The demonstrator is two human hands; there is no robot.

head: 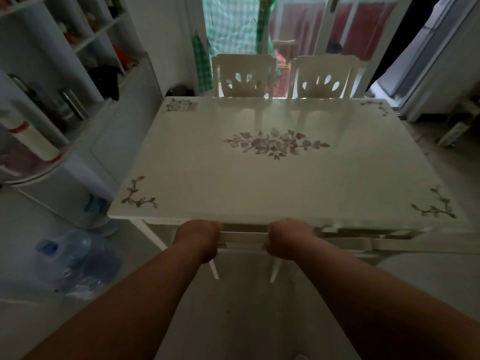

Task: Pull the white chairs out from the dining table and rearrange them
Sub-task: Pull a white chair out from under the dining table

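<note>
Head view: both hands are clenched on the top rail of the near white chair (pixel 244 237), left hand (pixel 198 240) at one end, right hand (pixel 288 239) at the other. That chair is tucked under the dining table (pixel 259 183); its seat is hidden, only rail and two legs show. A second chair (pixel 363 241) beside it is mostly hidden too. Across the table, two far chairs (pixel 244 75) (pixel 324 76) show backs only. Blurred blue water jug (pixel 75 258) on the floor, left
</note>
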